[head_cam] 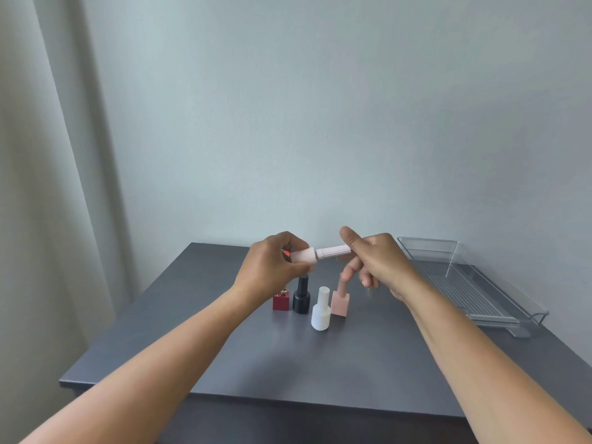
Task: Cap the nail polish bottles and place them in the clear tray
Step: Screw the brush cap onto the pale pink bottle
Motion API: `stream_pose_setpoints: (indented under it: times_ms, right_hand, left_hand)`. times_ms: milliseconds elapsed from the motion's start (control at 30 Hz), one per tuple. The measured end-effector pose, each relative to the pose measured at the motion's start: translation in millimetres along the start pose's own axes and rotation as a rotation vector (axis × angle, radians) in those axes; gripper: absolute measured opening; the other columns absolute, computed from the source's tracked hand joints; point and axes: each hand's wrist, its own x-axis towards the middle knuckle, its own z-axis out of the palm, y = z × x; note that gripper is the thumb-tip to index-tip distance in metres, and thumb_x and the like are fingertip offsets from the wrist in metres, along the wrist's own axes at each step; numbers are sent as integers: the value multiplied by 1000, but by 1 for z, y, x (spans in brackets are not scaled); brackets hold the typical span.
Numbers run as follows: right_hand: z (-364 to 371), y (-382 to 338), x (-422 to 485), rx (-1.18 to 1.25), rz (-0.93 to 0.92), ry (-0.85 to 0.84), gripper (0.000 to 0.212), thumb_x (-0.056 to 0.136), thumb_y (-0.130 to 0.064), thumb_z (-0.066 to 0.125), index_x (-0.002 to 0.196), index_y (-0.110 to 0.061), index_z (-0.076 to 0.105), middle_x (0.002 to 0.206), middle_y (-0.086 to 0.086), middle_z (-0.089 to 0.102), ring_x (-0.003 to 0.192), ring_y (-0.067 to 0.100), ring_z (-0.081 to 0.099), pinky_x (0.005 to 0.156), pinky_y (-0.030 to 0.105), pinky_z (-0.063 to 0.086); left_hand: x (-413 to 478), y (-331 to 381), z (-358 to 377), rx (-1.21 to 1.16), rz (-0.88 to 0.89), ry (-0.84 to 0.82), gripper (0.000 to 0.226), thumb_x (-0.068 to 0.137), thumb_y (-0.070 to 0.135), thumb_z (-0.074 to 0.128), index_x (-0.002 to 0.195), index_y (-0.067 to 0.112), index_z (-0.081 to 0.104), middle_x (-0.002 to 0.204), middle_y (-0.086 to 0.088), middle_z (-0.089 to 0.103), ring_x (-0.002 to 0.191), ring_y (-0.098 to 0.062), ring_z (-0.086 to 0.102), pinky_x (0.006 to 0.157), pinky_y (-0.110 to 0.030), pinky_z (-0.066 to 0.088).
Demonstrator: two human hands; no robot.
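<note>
Both forearms reached in from the tabletop's [224, 363] near edge. The left hand [269, 267] closed its grip round a pale pink nail polish bottle [302, 254] held sideways in the air; the right hand [378, 261] pinched its ribbed white cap [333, 251], thumb up. Small, rigid and probably glass, the bottle looked light but slippery, best held by its body. Its base was hidden in the palm, and whether the cap was seated could not be told. Below stood red [281, 301], black [301, 298], white [321, 310] and pink [340, 299] bottles; the clear tray [512, 302] lay empty at the right edge.
</note>
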Motion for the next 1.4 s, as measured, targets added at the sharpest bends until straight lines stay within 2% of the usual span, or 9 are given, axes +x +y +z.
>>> stream_pose_setpoints:
  times_ms: [133,233,433,567,767,1000,1167,1267,1400]
  right_hand:
    - [-1,2,-2,25,-78,-62,31,85,-42,72,109,-27,62,77,5,77,39,13,47,37,20,35]
    - [2,6,-1,16,-121,-29,17,88,-21,70,104,-20,66,79,1,78,38,12,47,38,20,36]
    - [7,5,-2,11,-43,30,47,88,-55,61,83,-9,69,69,6,77,32,14,45,37,20,32]
    - [6,3,-2,-22,-39,27,59,87,-68,51,93,-11,65,69,5,76,33,15,46,36,19,32]
    - [6,3,-5,-5,-144,9,20,89,-24,69,108,-21,63,79,-1,78,37,14,49,37,21,36]
    - [7,2,-7,24,-89,74,23,87,-36,71,87,-13,70,66,6,75,31,16,41,34,16,32]
    - [5,3,-10,-76,-143,7,22,84,-25,76,105,-27,70,75,-7,70,38,9,46,37,17,36]
    - [6,5,-8,-151,-176,7,10,86,-20,74,93,-27,75,58,-16,62,39,-3,48,40,8,34]
    - [9,6,-6,-223,-169,37,11,89,-21,69,84,-29,73,62,-9,66,41,-8,51,42,6,33]
  left_hand:
    - [-1,-1,-1,6,1,3,24,72,20,83,84,35,68,75,26,69,50,4,60,46,-22,52]
    - [-2,-1,0,13,-1,7,25,71,21,84,83,36,67,78,29,67,50,3,60,48,-23,53]
    - [-2,0,1,9,0,23,28,71,20,85,82,37,67,77,24,69,52,3,61,50,-26,55]
    - [-2,0,1,8,0,12,27,71,20,84,84,36,67,77,26,68,53,4,61,50,-28,57]
    - [-2,-2,2,9,-1,20,27,71,22,85,83,38,66,81,30,66,56,2,62,50,-28,57]
    - [-3,-3,4,-2,-10,22,27,70,22,86,84,38,68,82,24,69,58,1,63,49,-24,55]
    - [-3,-6,2,-38,-55,-41,23,71,23,85,85,35,72,79,23,71,57,3,63,47,-19,52]
    - [-3,-5,3,-26,-43,-63,22,74,23,83,88,34,72,75,20,71,54,5,61,47,-17,50]
    - [-3,-5,6,85,21,-26,33,77,26,82,106,37,73,93,16,69,69,4,64,59,-14,47]
